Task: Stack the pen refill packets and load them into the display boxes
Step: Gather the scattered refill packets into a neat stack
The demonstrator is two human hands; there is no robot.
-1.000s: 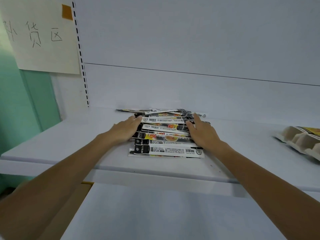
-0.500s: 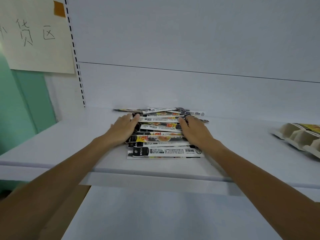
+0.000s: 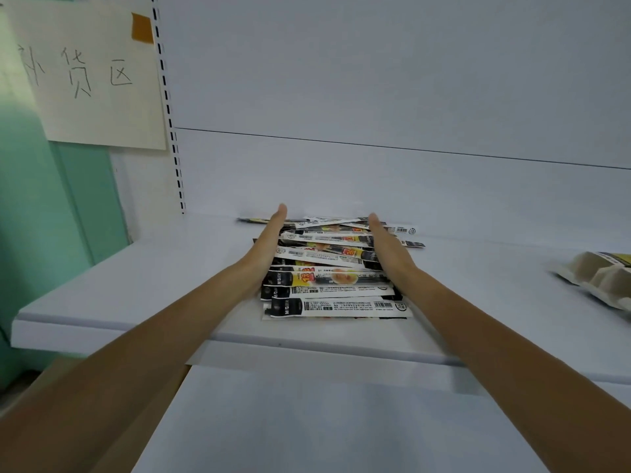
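Several long pen refill packets (image 3: pixel 336 285), black, white and yellow, lie in a loose pile on the white shelf (image 3: pixel 143 285). My left hand (image 3: pixel 268 244) stands on edge against the pile's left ends, fingers straight. My right hand (image 3: pixel 387 249) stands on edge with straight fingers across the pile near its right side. The pile sits between the two palms. Some packet ends stick out past my right hand at the back. A cardboard display box (image 3: pixel 601 279) lies at the shelf's right edge, partly cut off by the frame.
The white back panel (image 3: pixel 375 97) rises just behind the pile. A paper sign (image 3: pixel 85 73) with handwritten characters hangs at the upper left beside a slotted upright. A lower white shelf (image 3: pixel 324 421) sits below the front edge. A green wall is at the left.
Both hands have turned from lying flat on the pile to standing on edge at its sides, and have reached farther back along the packets.
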